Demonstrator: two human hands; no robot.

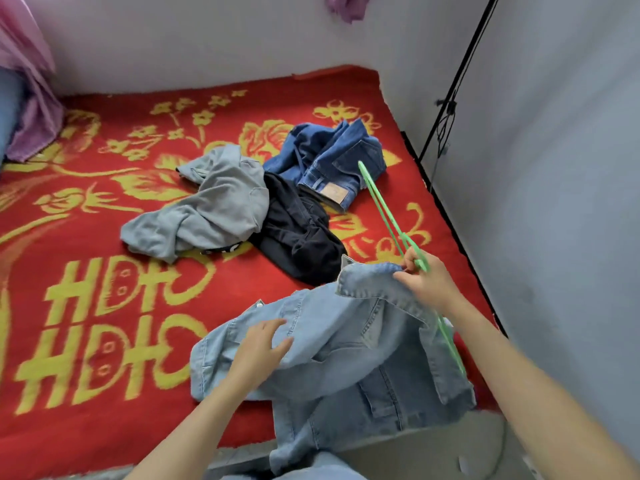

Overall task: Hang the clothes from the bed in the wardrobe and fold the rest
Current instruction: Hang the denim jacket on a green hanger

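- Right hand [427, 278] pinches the thin green plastic hanger [384, 211] and light-blue denim jacket [346, 355] collar.
- Left hand [259, 348], open, rests at jacket's 9 o'clock.
- Advice: seat hanger inside both shoulders, collar centred.

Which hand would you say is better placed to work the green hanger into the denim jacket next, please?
The right hand: its grip already holds the green hanger at the denim jacket collar. The left hand rests flat on the jacket's shoulder, steadying it.

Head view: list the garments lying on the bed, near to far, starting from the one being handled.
Light denim jacket, held together with a green hanger → black garment → grey sweatshirt → dark blue jeans.
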